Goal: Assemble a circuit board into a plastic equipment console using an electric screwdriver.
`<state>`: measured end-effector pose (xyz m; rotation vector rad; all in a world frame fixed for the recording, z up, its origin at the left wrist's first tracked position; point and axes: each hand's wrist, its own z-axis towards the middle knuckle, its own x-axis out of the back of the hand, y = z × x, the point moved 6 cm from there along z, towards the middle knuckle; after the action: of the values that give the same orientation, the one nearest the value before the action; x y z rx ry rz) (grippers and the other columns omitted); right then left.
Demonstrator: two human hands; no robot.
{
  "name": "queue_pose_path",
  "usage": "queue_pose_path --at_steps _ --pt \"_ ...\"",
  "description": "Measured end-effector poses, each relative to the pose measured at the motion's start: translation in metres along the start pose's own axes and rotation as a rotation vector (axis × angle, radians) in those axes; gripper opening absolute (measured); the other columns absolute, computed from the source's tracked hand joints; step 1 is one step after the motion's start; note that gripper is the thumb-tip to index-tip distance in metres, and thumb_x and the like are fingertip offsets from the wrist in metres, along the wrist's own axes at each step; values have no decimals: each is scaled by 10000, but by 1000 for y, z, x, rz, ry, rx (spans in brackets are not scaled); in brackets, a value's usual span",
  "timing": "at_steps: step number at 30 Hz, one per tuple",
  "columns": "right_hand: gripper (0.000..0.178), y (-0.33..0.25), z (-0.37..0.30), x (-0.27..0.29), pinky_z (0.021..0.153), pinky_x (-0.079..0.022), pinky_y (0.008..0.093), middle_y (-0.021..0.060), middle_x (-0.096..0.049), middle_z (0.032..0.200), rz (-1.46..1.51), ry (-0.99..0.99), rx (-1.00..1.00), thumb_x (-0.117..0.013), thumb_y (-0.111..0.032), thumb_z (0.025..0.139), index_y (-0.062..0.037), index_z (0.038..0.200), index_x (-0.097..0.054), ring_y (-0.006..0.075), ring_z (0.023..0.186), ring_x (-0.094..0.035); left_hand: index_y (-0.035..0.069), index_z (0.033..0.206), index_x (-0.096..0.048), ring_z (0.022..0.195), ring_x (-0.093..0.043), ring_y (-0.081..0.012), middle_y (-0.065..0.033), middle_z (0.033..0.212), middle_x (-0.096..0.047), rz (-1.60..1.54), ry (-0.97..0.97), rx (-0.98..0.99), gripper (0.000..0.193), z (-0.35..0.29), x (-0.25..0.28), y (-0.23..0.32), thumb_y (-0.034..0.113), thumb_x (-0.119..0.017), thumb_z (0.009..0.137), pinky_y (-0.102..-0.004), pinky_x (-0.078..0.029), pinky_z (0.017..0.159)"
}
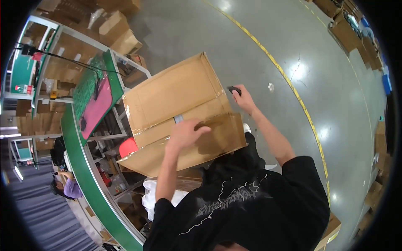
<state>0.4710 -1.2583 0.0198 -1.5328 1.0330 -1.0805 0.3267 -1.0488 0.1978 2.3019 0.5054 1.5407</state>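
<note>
1. A big cardboard box (pixel 171 94) sits right in front of the person, beside the green workbench (pixel 75 144) on their left. It stands at a slant, a wide panel on its far side and another on the near side, with shiny clear tape along its edges.
2. The left hand (pixel 186 134) is over the near part of the box, thumb held away from the fingers — I can't tell whether it is pressing on the cardboard.
3. The right hand (pixel 243 99) is well apart from the left, just off the box's right edge, and its fingers are closed around a small black tool (pixel 234 90).
4. A red thing (pixel 128 147) shows at the box's left edge, partly hidden.
5. On the workbench lies a pink mat (pixel 100 106), with dark cables reaching across above it.
6. Beyond the box, a yellow line (pixel 274 62) curves over the grey floor (pixel 259 46).
7. Far to the left — another person in a purple top (pixel 74 189), near a grey curtain (pixel 37 209).
</note>
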Motion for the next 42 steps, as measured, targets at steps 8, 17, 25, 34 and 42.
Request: queue_pose_path --at_steps 8,17,25,34,42 --pt "252 23 -3 -25 768 -444 381 162 -537 974 -319 -298 102 -525 -157 866 -58 1072 -418 305 875 -533 42 1197 -549 1068 -554 -250 -140 1119 -613 -604 -464 629 455 -14 0 -187 379 -367 951 -347 -437 877" --pt "295 -14 0 -46 754 -465 459 174 -577 967 -604 -499 182 -579 -139 814 -89 1053 -415 401 914 -556 98 1371 -312 1298 -297 -380 -147 1438 -303 -1831 630 1109 534 51 -56 -293 368 -391 917 -646 -143 1035" --pt "218 -41 32 -29 605 -381 479 130 -564 758 -767 -796 163 -561 -167 851 -100 892 -357 380 755 -550 95 1235 -407 1091 -411 -277 -135 1190 -443 -2052 868 1340 603 10 -51 -239 463 -551 780 -456 -310 870" --pt "264 -205 136 -20 589 -446 294 63 -559 788 -401 18 264 -522 -247 925 -2 1024 -524 162 654 -513 48 1141 -473 1024 -505 -302 -145 1173 -514 -2510 870 573 465 15 -59 -279 258 -567 737 -445 -440 829" --pt "280 -206 6 -369 898 -430 363 132 -555 1120 -875 -1051 488 -518 -121 881 -81 1157 -546 285 1051 -524 124 1214 -464 1180 -443 -256 -66 1258 -494 -2719 622 385 450 123 -104 -200 415 -433 872 -461 -361 974"
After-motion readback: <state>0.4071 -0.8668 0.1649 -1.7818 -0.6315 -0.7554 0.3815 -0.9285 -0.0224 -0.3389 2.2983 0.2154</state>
